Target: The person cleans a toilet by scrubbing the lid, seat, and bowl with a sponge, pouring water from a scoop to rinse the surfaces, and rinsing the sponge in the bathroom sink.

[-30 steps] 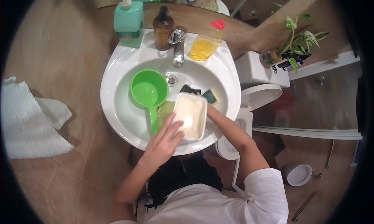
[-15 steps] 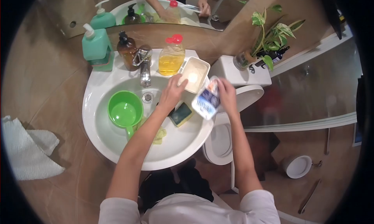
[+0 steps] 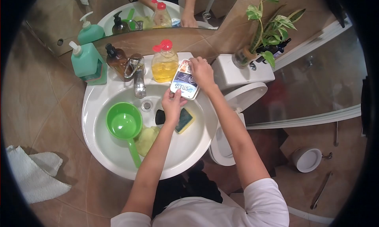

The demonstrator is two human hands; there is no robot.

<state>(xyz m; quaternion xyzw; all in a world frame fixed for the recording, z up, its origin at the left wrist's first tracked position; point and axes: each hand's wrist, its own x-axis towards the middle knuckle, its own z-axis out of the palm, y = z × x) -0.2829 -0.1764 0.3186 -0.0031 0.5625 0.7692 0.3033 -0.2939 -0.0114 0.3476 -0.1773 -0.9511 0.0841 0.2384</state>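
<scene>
A small rectangular tub of cleaner with a printed lid (image 3: 184, 80), the word SPOTLESS on it, rests at the sink's back right rim. My left hand (image 3: 173, 105) grips its near end, thumb on the lid. At the far right corner, my right hand (image 3: 202, 72) has its fingers closed over the lid's edge. The lid covers the tub's opening, though I cannot tell whether it is fully pressed down. Below my left hand, a green and yellow sponge (image 3: 185, 120) lies in the sink (image 3: 114, 158). Close by is a small black item (image 3: 160, 117).
A green dipper (image 3: 124, 120) and a crumpled yellow cloth (image 3: 147, 140) lie in the basin. Along the back stand a faucet (image 3: 139, 83), a yellow soap bottle (image 3: 164, 69), a brown pump bottle (image 3: 116, 60) and a green dispenser (image 3: 87, 63). A toilet (image 3: 223, 150) is at right.
The lid, held apart in my right hand before, has come left onto the open tub. My left hand has shifted from the tub's side to its near end.
</scene>
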